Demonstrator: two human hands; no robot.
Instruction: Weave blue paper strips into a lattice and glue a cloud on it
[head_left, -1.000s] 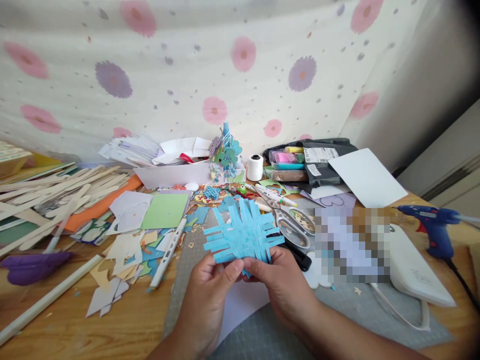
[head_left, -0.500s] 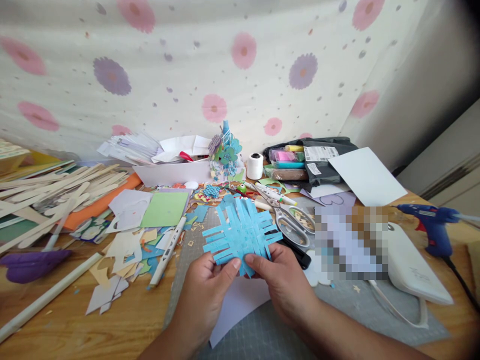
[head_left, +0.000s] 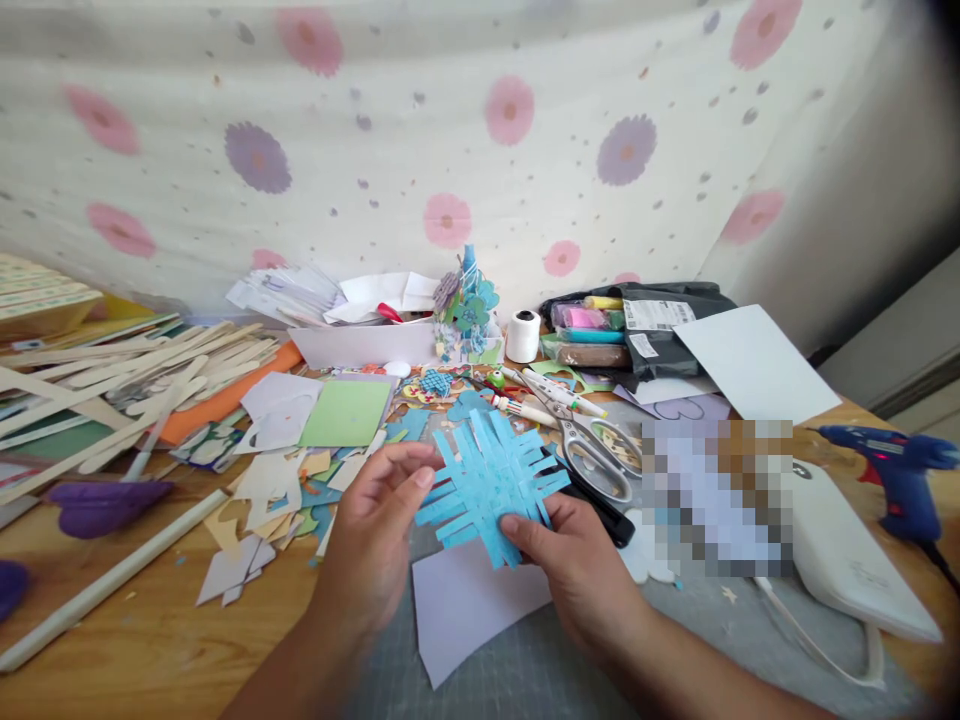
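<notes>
A woven mat of light blue paper strips (head_left: 495,485), its loose strip ends sticking out on all sides, is tilted up above the cutting mat. My right hand (head_left: 574,545) grips its lower right edge, the thumb on the front and the fingers behind. Beside the left strip ends is my left hand (head_left: 382,515), its fingers loosely curled and thumb and forefinger slightly apart. Whether those fingertips touch a strip is hard to see. Under the woven piece lies a pale lilac paper sheet (head_left: 469,610) with a curved edge.
Scissors (head_left: 600,455) and a black-handled tool (head_left: 607,515) lie just behind my right hand. A blue glue gun (head_left: 900,470) and a white power bank (head_left: 855,545) are on the right. Wooden craft sticks (head_left: 127,380) and paper scraps (head_left: 270,490) cover the left side.
My left hand has come off the lower edge of the woven paper and moved left and up to its left strip ends. My right hand still holds the piece, now tilted slightly differently.
</notes>
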